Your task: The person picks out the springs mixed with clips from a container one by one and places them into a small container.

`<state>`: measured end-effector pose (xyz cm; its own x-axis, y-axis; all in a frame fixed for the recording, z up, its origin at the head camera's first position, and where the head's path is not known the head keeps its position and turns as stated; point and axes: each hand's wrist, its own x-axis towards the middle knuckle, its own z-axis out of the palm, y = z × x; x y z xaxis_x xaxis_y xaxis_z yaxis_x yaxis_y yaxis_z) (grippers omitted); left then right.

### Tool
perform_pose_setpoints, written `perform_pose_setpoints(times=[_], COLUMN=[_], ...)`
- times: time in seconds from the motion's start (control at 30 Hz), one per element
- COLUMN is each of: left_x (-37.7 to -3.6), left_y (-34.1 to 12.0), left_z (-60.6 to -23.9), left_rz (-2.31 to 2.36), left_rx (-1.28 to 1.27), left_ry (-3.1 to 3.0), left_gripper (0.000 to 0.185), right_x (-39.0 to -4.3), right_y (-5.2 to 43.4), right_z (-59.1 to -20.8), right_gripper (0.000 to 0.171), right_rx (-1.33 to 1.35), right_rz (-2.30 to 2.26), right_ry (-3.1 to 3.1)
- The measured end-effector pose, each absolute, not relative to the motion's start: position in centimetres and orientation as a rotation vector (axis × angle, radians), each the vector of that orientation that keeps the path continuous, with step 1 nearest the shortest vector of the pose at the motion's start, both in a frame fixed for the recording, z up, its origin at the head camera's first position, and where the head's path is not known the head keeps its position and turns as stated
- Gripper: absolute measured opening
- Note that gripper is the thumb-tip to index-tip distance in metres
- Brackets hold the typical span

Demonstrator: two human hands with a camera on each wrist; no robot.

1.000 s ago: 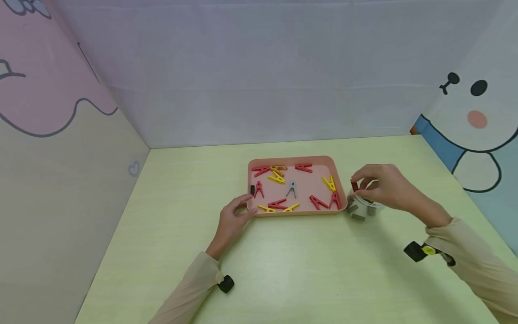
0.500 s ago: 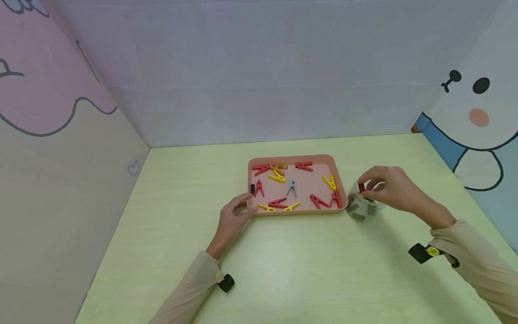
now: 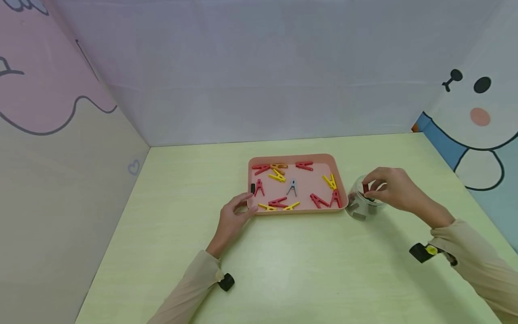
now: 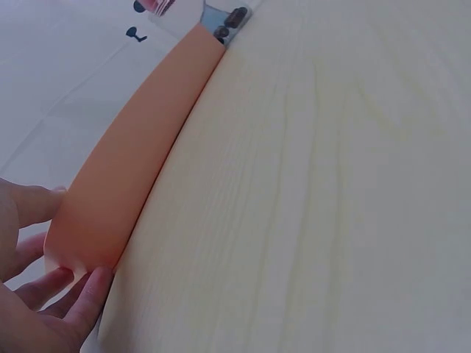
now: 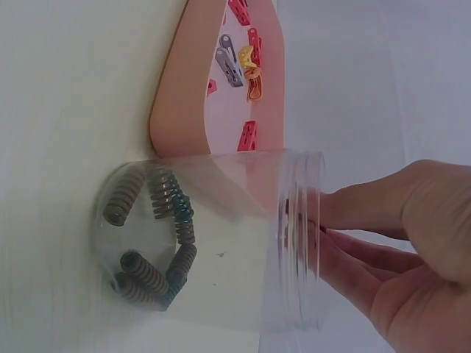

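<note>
My left hand (image 3: 234, 216) grips the near left corner of a pink tray (image 3: 299, 213), its fingers spread round the corner in the left wrist view. Clothespins lie scattered in the tray, including a grey clothespin (image 3: 292, 187), a yellow clothespin (image 3: 329, 181) and a red clothespin (image 3: 319, 200). To the tray's right stands a clear jar (image 3: 359, 209) holding several coil springs (image 5: 144, 273) at its bottom. At the jar's mouth, my right hand (image 3: 388, 188) pinches a small dark red spring (image 3: 366, 188) between thumb and fingertips. In the right wrist view the fingers mostly hide it.
A short black piece (image 3: 252, 188) lies against the tray's left wall. The pale wooden table (image 3: 291, 270) reaches back to a plain curtain wall (image 3: 259, 72). Cartoon-printed panels (image 3: 485, 135) border the sides. The jar stands right beside the tray's near right corner.
My right hand has moved slightly right and down with the spring, from the jar's left rim to within its mouth. My left hand and the tray stay where they were.
</note>
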<state>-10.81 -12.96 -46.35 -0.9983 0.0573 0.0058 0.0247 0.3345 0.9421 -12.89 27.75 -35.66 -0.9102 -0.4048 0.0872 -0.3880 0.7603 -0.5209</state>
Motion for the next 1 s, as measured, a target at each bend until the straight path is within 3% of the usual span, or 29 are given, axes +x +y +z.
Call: perform_pose_setpoints(times=[0.47, 1.0], left_x=[-10.9, -10.8], left_y=[-13.0, -13.0], left_z=[-46.5, -46.2], left_rz=[1.769, 1.797], left_rx=[0.063, 0.067], left_ry=[2.555, 2.54], left_gripper=[0.048, 0.047], right_x=[-12.6, -12.5], right_y=[27.5, 23.4], right_z=[-35.4, -33.8], right_gripper=[0.02, 0.021], right_rx=[-0.756, -0.771], right_rz=[-0.829, -0.928], right_ry=[3.014, 2.999])
